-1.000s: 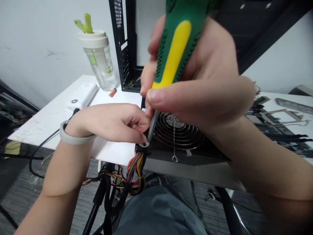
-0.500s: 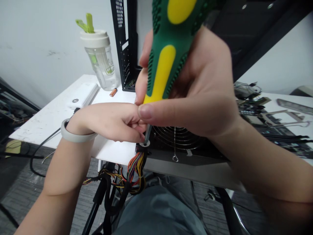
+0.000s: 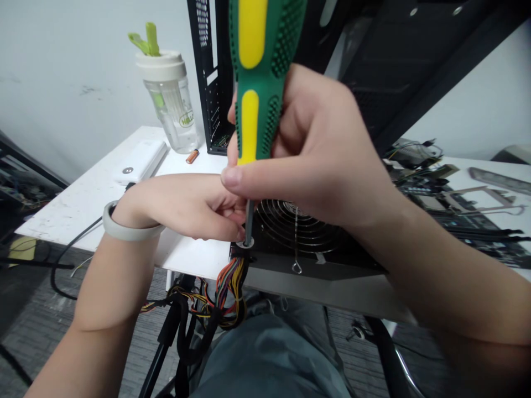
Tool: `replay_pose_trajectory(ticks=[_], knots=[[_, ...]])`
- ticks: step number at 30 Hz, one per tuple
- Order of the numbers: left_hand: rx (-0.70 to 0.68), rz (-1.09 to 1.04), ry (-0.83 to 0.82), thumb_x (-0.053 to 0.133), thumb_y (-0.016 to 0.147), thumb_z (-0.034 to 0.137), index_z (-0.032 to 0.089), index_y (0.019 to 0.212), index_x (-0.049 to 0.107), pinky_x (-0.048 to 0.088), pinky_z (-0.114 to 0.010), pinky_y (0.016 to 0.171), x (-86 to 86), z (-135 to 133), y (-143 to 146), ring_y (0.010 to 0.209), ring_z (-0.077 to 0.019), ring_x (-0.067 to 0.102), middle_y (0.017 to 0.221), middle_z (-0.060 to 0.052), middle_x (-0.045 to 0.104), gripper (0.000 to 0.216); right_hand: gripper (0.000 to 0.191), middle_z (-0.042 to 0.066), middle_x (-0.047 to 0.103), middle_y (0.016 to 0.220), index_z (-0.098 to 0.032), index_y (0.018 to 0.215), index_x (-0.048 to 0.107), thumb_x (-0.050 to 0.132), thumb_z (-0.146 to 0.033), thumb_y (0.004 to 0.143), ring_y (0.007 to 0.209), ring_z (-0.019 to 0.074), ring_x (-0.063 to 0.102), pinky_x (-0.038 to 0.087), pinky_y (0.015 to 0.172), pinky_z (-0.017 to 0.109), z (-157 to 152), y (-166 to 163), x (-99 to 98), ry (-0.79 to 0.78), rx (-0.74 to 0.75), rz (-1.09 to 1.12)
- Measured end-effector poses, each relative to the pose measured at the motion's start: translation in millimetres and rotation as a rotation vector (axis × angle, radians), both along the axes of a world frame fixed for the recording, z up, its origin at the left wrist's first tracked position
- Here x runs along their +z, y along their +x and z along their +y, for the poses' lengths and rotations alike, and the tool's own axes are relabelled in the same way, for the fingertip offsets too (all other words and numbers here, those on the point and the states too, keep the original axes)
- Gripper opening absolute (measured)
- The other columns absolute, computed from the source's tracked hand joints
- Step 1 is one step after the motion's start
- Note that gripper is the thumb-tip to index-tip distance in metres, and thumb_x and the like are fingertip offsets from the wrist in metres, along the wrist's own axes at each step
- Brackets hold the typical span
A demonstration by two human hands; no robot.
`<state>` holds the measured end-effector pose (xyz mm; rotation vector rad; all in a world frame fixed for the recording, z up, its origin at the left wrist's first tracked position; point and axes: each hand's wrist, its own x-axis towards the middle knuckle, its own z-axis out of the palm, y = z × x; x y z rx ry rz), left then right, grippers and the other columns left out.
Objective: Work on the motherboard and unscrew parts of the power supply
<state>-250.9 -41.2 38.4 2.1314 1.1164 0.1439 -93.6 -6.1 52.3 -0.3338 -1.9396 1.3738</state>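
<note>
Screwdriver (image 3: 258,83), green and yellow: tip at the metal ring (image 3: 251,242). Right hand (image 3: 319,143), 1 o'clock of ring: clamped on the screwdriver. Left hand (image 3: 197,207), 10 o'clock: fingers curled, thumb tip against ring; cannot tell whether it grips. Wires (image 3: 232,282), bundled, 7 o'clock. Fan grille (image 3: 286,229), nearer 3 than 2 o'clock. Battery (image 3: 192,156) and bottle (image 3: 170,108), 11 o'clock, on tabletop (image 3: 182,258).

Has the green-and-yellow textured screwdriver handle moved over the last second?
Yes: the screwdriver handle has swung left in view, closer to the tall, clear, white-lidded bottle, and now stands more upright.
</note>
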Motion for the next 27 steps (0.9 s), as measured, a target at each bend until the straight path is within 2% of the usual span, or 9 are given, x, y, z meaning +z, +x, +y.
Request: replay_pose_trajectory(ticks=[2,3,7,12,18,23,27], knots=[[-0.009,0.012,-0.093,0.051,0.079,0.015,0.018,0.055,0.039,0.035,-0.017,0.047,-0.5,1,0,0.05,-0.0074,0.042,0.053,0.001,0.047,0.027,0.039,-0.008,0.053,0.063,-0.02,0.075,0.044,0.071,0.007,0.067,0.054,0.0061,0.05,0.04,0.044,0.017,2,-2,-0.9,-0.026,-0.069,-0.03],[-0.007,0.013,-0.122,0.05,0.08,0.016,0.018,0.055,0.039,0.034,-0.018,0.047,-0.5,1,0,0.051,-0.0075,0.041,0.054,0.001,0.046,0.027,0.037,-0.007,0.053,0.064,-0.02,0.076,0.046,0.073,0.003,0.068,0.055,0.0063,0.05,0.04,0.045,0.018,3,-2,-2.2,-0.025,-0.065,-0.011],[-0.003,-0.014,-0.151,0.049,0.08,0.015,0.019,0.055,0.035,0.031,-0.018,0.047,0.1,1,1,0.05,-0.0067,0.038,0.053,0.002,0.043,0.029,0.031,-0.004,0.056,0.072,-0.019,0.079,0.049,0.079,-0.013,0.071,0.065,0.0083,0.058,0.047,0.054,0.019,6,-1,-8.0,-0.024,-0.021,0.034],[-0.016,-0.025,-0.155,0.049,0.078,0.016,0.019,0.055,0.032,0.03,-0.016,0.046,0.3,1,0,0.049,-0.0055,0.036,0.051,0.003,0.041,0.029,0.027,-0.001,0.062,0.077,-0.018,0.086,0.05,0.073,-0.013,0.074,0.063,0.0117,0.062,0.05,0.051,0.023,9,-1,-7.1,-0.019,-0.062,-0.106],[0.008,-0.054,-0.196,0.05,0.078,0.02,0.019,0.053,0.031,0.029,-0.014,0.044,-0.5,1,-2,0.045,-0.0044,0.035,0.047,0.004,0.039,0.032,0.03,0.002,0.063,0.09,-0.017,0.095,0.052,0.073,-0.023,0.075,0.079,0.0124,0.062,0.052,0.063,0.023,8,1,-5.1,0.063,-0.092,-0.182],[0.021,-0.074,-0.211,0.051,0.076,0.019,0.019,0.054,0.035,0.031,-0.014,0.044,-0.8,1,-7,0.047,-0.0046,0.035,0.05,0.005,0.04,0.027,0.037,-0.002,0.058,0.078,-0.018,0.084,0.05,0.082,-0.017,0.064,0.07,0.0081,0.056,0.043,0.051,0.017,10,-1,-5.3,0.043,-0.2,-0.206],[0.047,-0.088,-0.225,0.052,0.079,0.023,0.018,0.055,0.041,0.034,-0.014,0.045,1.3,0,-9,0.047,-0.0053,0.038,0.051,0.004,0.043,0.026,0.033,-0.005,0.059,0.067,-0.019,0.082,0.047,0.078,-0.016,0.071,0.057,0.0081,0.058,0.045,0.044,0.017,14,-3,-8.1,-0.073,-0.077,-0.224]])
